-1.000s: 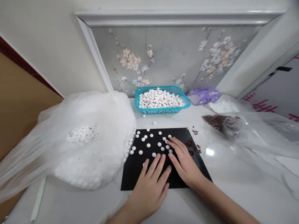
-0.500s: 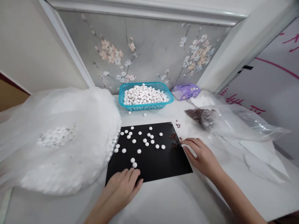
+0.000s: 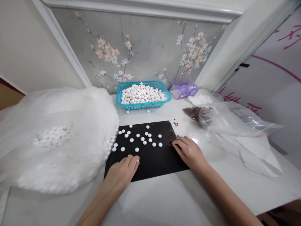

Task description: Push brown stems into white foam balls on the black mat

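Note:
A black sheet (image 3: 155, 163) lies on the white table, with several small white balls (image 3: 137, 149) scattered over it. My left hand (image 3: 123, 171) is over its near left part, fingers closed together. Edges of white balls peek out at those fingertips, and the rest is hidden. At the sheet's right edge, small dark brown pieces (image 3: 170, 134) form a little cluster. Thumb and forefinger of my right hand (image 3: 189, 152) are pinched together on a brown piece there; its shape is mostly covered by the fingers.
Behind the sheet stands a blue basket (image 3: 143, 106) heaped with white balls. A large translucent bag (image 3: 77, 169) of white balls bulges at left. To the right lie a clear bag (image 3: 235, 117) with brown pieces and a purple packet (image 3: 184, 90). A flowered panel (image 3: 150, 47) rises behind.
My left hand has moved forward over the two nearest white balls, covering them. My right hand has shifted left onto the brown pieces. The whole view has moved slightly.

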{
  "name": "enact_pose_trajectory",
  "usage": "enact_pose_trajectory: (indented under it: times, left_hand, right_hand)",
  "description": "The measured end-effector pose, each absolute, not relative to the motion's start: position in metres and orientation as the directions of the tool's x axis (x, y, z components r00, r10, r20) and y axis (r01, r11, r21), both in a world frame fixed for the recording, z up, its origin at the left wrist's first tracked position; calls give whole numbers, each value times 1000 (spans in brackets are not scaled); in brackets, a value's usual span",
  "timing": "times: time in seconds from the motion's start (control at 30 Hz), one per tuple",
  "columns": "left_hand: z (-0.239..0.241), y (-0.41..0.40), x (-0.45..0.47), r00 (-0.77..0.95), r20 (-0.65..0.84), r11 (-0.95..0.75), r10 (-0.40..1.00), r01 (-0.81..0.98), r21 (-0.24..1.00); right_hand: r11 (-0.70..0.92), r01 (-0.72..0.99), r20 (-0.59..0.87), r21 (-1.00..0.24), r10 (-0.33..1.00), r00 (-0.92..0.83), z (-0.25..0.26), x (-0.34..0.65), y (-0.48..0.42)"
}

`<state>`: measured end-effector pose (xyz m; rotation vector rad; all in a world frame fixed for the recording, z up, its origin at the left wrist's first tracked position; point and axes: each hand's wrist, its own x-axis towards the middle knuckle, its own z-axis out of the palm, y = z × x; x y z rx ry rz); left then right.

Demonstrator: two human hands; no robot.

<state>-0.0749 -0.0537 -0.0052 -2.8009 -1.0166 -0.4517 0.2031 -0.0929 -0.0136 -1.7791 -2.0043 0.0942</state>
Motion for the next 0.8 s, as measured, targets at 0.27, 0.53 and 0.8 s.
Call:
enact_pose_trajectory:
  times: [0.27,0.53,0.8]
  left_hand:
    - [3,-47,-14,728,358,-808,585,560,184]
    - [-13,-48,-17,551,257,-601,794,643,475]
    - [-12,-45,-19,537,164,-526,828,642,558]
  right_hand:
    - [-12,560,68,-829,990,123,12,187,-82]
    - [-381,96,-384,-920,923,-19,25,154,-87]
    - [-317,226,-333,-921,942,-38,15,147,-84]
